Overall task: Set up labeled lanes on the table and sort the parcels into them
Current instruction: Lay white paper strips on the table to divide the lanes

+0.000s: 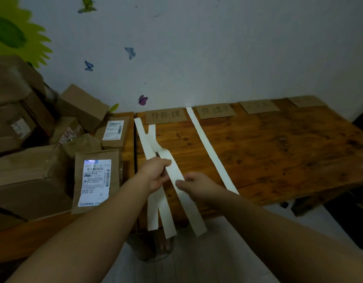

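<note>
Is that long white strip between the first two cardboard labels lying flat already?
Yes, the white strip lies flat and straight along the table, untouched by either hand.

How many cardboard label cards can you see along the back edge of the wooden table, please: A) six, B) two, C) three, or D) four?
D: four brown cards lie in a row by the wall, the first card and second card with handwriting, then the third card and fourth card farther right on the table.
</note>
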Tool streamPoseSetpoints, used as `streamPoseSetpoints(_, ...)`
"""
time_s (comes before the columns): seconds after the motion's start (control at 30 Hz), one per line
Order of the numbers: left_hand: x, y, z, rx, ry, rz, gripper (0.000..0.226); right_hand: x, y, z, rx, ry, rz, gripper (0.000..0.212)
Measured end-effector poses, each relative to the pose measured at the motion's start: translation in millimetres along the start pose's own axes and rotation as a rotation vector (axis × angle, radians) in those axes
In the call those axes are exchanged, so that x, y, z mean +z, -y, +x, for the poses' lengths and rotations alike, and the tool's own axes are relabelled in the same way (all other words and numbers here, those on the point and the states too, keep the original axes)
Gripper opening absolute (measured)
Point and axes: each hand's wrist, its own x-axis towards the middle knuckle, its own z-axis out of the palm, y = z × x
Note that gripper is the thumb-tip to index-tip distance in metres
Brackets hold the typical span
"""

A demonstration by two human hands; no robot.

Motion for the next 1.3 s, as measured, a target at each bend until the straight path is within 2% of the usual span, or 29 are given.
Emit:
streamPoseSetpoints(0.07,11.8,-5.9,-3.9,0.025,0.016,-0.026,0.023,-8.3,-3.4,-8.5,0.004,0.007,-0.018,0.014)
streamPoseSetpoints(0.17,32.0,-19.0,-8.4,0.088,0.022,-0.07,0.026,-27.5,-14.2,-24.6,0.084,0.18,-0.168,0.02)
streamPoseSetpoints(0.23,55.6,-23.9,-16.0,0.108,0.075,-0.022,0.029,-46.1,-13.4,-28.9,0.04,0.068,-0.123,0.027)
streamPoseSetpoints(0.3,84.5,-27.2,-21.7,0.118,0.136,0.034,0.029,-67.5,-9.3,-30.5,-0.041,-0.093,-0.017,0.023)
streamPoseSetpoints(0.33,99.7,-30.3,-23.7,0.129,0.149,0.043,0.027,-81.0,-9.5,-31.9,-0.056,-0.122,0.008,0.02)
streamPoseSetpoints(0.47,162.5,-41.2,-16.8,0.175,0.131,0.022,0.034,-145.1,-37.0,-48.5,0.002,0.045,-0.105,0.02)
streamPoseSetpoints(0.63,262.7,-32.8,-8.9,0.197,0.227,0.071,0.035,-227.2,-70.4,-59.6,-0.091,-0.159,0.043,0.011)
streamPoseSetpoints(0.77,321.0,-43.0,8.0,0.231,0.2,0.061,0.031,-282.8,-105.9,-71.0,0.004,-0.003,-0.15,0.017)
streamPoseSetpoints(0.93,376.4,-43.7,36.4,0.217,0.225,0.112,0.034,-325.3,-128.6,-49.3,-0.048,-0.201,-0.059,0.018)
streamPoseSetpoints(1.07,406.6,-59.3,78.7,0.209,0.232,0.106,0.036,-353.4,-148.8,-21.2,0.085,-0.075,-0.154,0.018)
streamPoseSetpoints(1.2,432.1,-69.7,126.1,0.185,0.262,0.148,0.037,-385.1,-153.7,10.9,0.087,-0.15,-0.099,0.017)
streamPoseSetpoints(1.3,448.3,-70.9,159.1,0.206,0.27,0.337,0.04,-403.0,-162.8,36.4,0.12,-0.143,-0.087,0.01)
